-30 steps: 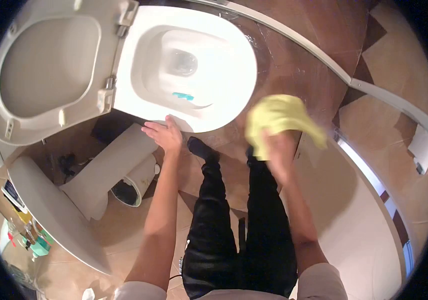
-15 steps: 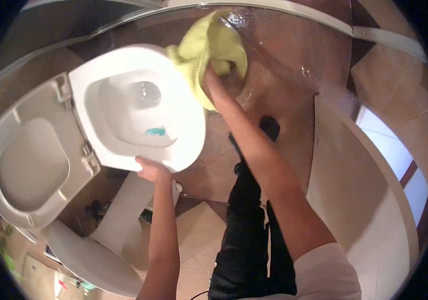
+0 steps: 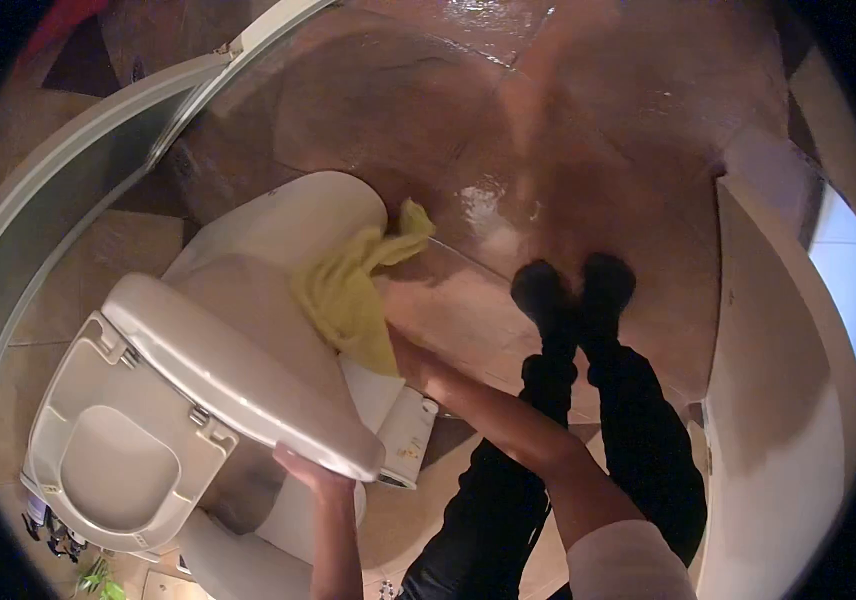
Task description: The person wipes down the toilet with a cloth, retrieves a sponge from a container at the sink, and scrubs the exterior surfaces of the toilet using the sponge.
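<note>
My left hand (image 3: 316, 474) grips the lower right end of the white toilet rim (image 3: 248, 375), which shows nearly edge-on. The inside of the bowl is out of sight. My right hand (image 3: 404, 352) is mostly hidden behind a yellow-green cloth (image 3: 343, 292) that it holds against the outer side of the toilet. One twisted corner of the cloth sticks out over the floor. The toilet's pale base (image 3: 278, 225) stretches up behind the rim. To the left, the raised toilet seat (image 3: 163, 412) is joined by metal hinges.
Wet brown tiles (image 3: 428, 110) reflect light. My dark-clad feet (image 3: 573, 290) stand on them. A curved white panel (image 3: 788, 340) rises at the right, and a curved glass shower edge (image 3: 98, 150) runs along the left. A small white box-like object (image 3: 410, 440) sits near the toilet.
The cloth and my right hand have moved from beyond the bowl's front down to its outer side. My view has shifted, so the bowl's inside is hidden. My left hand stays at the rim.
</note>
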`<state>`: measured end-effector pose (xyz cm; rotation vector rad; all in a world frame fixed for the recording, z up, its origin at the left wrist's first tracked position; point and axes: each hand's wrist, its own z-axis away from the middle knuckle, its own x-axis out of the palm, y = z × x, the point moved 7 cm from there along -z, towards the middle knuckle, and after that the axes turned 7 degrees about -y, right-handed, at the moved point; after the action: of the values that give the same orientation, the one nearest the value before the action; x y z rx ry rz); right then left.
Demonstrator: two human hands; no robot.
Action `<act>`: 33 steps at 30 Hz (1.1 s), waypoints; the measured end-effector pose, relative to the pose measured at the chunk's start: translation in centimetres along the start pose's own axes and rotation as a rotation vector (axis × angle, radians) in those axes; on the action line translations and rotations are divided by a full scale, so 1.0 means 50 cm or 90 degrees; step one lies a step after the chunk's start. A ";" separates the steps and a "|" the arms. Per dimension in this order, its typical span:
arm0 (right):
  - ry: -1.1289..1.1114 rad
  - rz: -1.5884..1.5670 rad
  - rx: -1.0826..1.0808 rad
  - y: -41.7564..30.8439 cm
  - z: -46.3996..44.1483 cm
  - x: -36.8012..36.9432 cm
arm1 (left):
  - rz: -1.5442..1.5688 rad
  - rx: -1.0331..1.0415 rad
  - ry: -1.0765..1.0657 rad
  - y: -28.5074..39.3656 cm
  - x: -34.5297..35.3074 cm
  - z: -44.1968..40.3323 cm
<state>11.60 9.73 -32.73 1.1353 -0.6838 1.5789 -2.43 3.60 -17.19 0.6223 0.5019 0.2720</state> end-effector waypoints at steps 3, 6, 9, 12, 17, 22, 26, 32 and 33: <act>0.014 0.063 -0.069 -0.034 -0.137 -0.005 | 0.223 0.019 -0.026 -0.024 -0.039 -0.016; 0.046 0.138 -0.118 -0.055 -0.276 -0.031 | -0.138 0.099 0.076 -0.035 -0.120 0.001; -0.016 0.548 -0.107 -0.031 -0.405 -0.093 | -0.057 -0.040 0.110 -0.059 -0.120 0.028; -0.081 0.887 0.004 0.002 -0.458 -0.140 | -0.054 -0.071 0.129 -0.064 -0.131 0.043; -0.140 0.514 -0.010 0.005 -0.266 -0.002 | -0.045 -0.083 0.151 -0.068 -0.148 0.058; -0.266 0.582 -0.039 -0.032 -0.303 0.063 | -0.050 -0.092 0.149 -0.058 -0.127 0.051; -0.099 0.521 -0.002 -0.022 -0.322 0.006 | -0.053 -0.098 0.145 -0.049 -0.104 0.047; -0.399 0.453 0.001 0.022 -0.139 0.140 | -0.047 -0.092 0.162 -0.048 -0.089 0.043; -0.402 0.413 0.039 0.019 -0.168 0.166 | -0.047 -0.092 0.165 -0.050 -0.086 0.042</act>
<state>7.73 20.04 -28.37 1.5779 -1.5494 1.7643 -4.73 -1.06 -15.69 0.4278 0.7457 0.3181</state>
